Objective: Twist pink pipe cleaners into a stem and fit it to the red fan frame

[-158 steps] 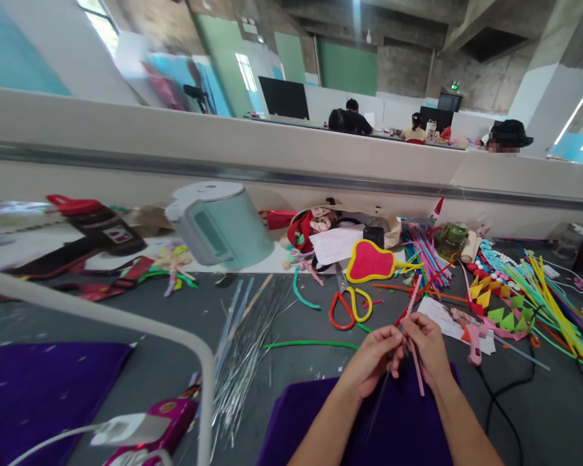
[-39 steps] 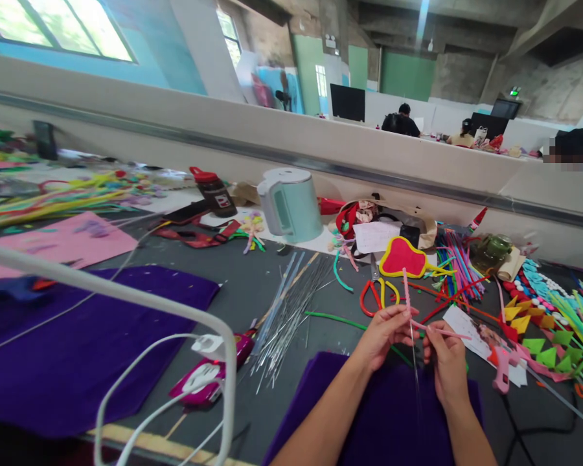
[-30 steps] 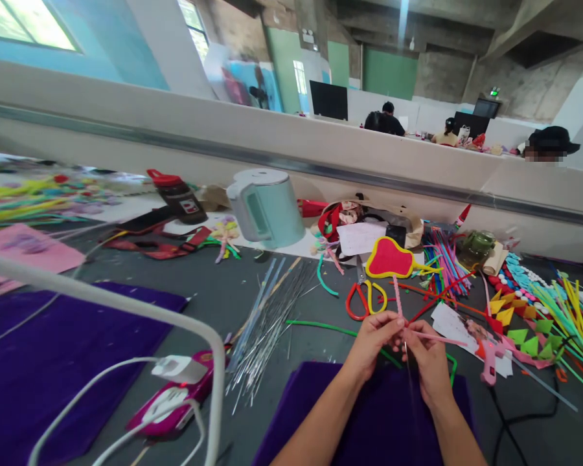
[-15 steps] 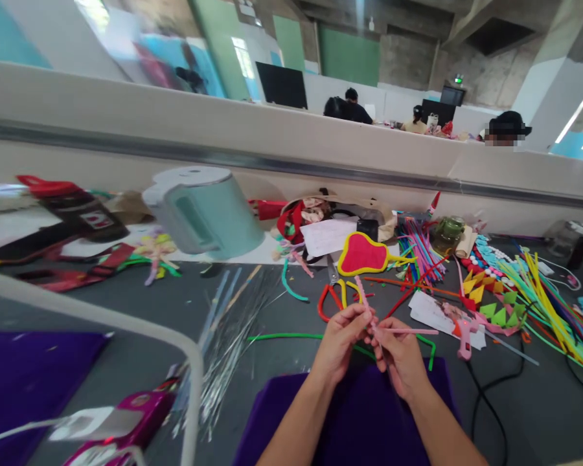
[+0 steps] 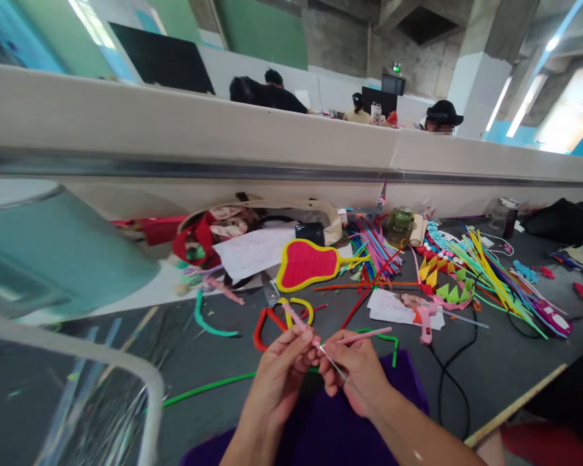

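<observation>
My left hand (image 5: 284, 362) pinches a pink pipe cleaner (image 5: 296, 317), whose twisted, thicker end points up and left past the fingertips. Close beside it, my right hand (image 5: 354, 369) grips the same pink piece; a straight pink length sticks out to the right above the knuckles. A thin shiny strand (image 5: 334, 364) runs from between the fingers across the right hand. Just beyond the hands lie scissors (image 5: 263, 329) with red and yellow handles. A long green pipe cleaner (image 5: 208, 388) passes beneath the hands, over a purple cloth (image 5: 320, 430).
A pink glue gun (image 5: 425, 320) rests on papers at the right. Behind the scissors lies a red, yellow-edged paddle shape (image 5: 306, 265). Bundled pipe cleaners (image 5: 495, 275) spread along the right. A teal kettle (image 5: 72, 252) and a pale curved bar (image 5: 146, 382) stand at left.
My view has turned right, so the desk items shift left and the kettle looms larger. Both hands keep hold of the pink pipe cleaner; a shiny strand now shows by the right fingers.
</observation>
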### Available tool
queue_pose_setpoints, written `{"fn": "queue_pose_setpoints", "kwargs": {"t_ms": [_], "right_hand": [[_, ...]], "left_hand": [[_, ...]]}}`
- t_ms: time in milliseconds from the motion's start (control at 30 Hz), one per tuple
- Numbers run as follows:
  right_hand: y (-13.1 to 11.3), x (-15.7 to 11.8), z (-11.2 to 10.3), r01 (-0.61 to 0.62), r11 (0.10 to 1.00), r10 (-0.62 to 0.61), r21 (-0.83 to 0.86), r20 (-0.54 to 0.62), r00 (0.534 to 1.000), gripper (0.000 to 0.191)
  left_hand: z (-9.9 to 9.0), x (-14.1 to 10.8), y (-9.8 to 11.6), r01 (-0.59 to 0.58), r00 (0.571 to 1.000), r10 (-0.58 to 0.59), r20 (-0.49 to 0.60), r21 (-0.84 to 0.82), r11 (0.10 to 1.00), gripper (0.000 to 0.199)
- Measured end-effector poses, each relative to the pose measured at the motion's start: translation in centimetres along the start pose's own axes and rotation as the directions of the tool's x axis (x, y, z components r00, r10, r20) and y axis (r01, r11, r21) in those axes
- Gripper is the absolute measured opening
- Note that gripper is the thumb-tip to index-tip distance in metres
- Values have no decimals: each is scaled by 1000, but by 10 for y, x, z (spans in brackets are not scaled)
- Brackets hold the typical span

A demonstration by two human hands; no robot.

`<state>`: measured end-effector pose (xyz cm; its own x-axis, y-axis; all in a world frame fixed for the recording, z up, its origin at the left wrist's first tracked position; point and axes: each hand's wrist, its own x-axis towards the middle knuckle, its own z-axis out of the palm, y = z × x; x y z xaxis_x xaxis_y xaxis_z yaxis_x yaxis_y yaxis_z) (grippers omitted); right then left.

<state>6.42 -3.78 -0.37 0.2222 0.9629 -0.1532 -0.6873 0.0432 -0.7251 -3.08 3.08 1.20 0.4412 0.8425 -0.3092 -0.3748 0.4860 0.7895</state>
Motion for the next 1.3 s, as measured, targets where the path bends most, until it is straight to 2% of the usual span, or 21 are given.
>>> {"fn": "queue_pose_setpoints", "kwargs": {"t_ms": [333,567,800,900,967,1067,1167,1233,1300], "right_hand": [[3,6,-4,-33,993,17,-112,-148,989,38],[1,7,-4,7,964,-61,-264,-197,979,42],[9,11,-10,104,874,-203,-475,-162,966,36],[11,11,-11,159,803,-287,-574,-139,948,27],[10,9,-12,201,715,-357,-670,-102,928,24],[8,6,-12,280,484,-481,-829,15,876,21],[7,4,-13,323,273,-535,-906,137,834,21],[6,3,-13,333,236,-534,-913,165,829,22],[5,4,-12,335,299,-530,-894,136,837,23]], "left_hand": [[-4,8,-5,-90,996,91,-1,131,987,32],[-3,8,-4,-100,993,109,-33,205,974,31],[-9,11,-5,-158,986,166,-2,294,943,28],[-10,10,-3,-181,982,186,16,333,925,27],[-10,9,-3,-193,980,197,26,355,915,26],[-10,8,-2,-200,978,205,27,376,905,25],[-8,8,-3,-196,979,205,18,393,898,23],[-7,7,-4,-194,978,207,12,394,898,23],[-5,6,-4,-183,981,192,10,369,911,23]]}}
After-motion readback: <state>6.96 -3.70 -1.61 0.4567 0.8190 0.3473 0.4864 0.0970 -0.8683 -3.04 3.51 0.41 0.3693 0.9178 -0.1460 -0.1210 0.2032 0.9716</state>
